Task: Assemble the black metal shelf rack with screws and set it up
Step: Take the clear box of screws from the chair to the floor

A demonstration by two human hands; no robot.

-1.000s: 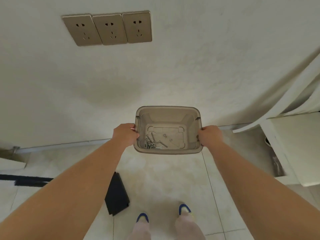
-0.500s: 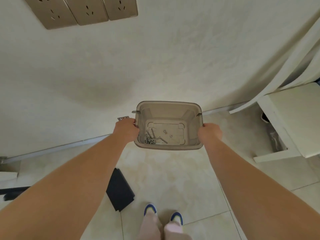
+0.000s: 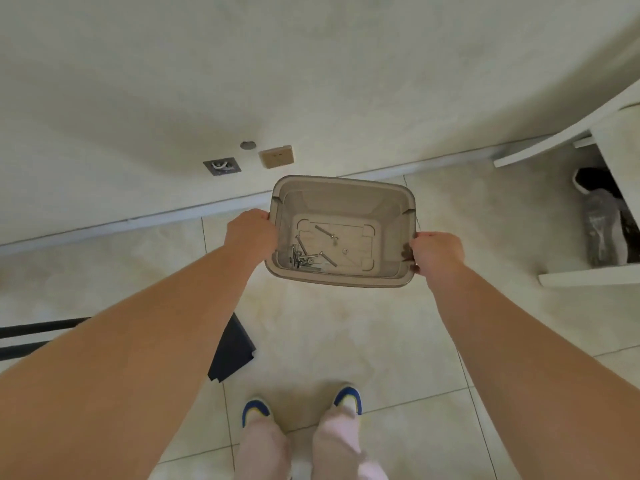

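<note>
I hold a grey-brown plastic bin [image 3: 343,188] out in front of me above the tiled floor. My left hand [image 3: 251,235] grips its left rim and my right hand [image 3: 437,252] grips its right rim. Several silver screws [image 3: 304,256] and a small washer lie loose on the bin's bottom, mostly in the near left corner. A black metal rack part [image 3: 232,348] lies flat on the floor under my left forearm, partly hidden by it. Black bars [image 3: 38,329] stretch along the floor at the far left edge.
A cream wall with a low socket [image 3: 276,156] and a metal wall plate [image 3: 221,165] faces me, with a skirting strip below. White furniture [image 3: 588,275] stands at the right, a shoe [image 3: 601,216] beneath it. My feet in blue-tipped shoes [image 3: 301,405] stand on the tiles.
My view has tilted down: the upper wall sockets have left the frame and low wall fittings have appeared. The bin stays in both hands and the screws inside have shifted slightly.
</note>
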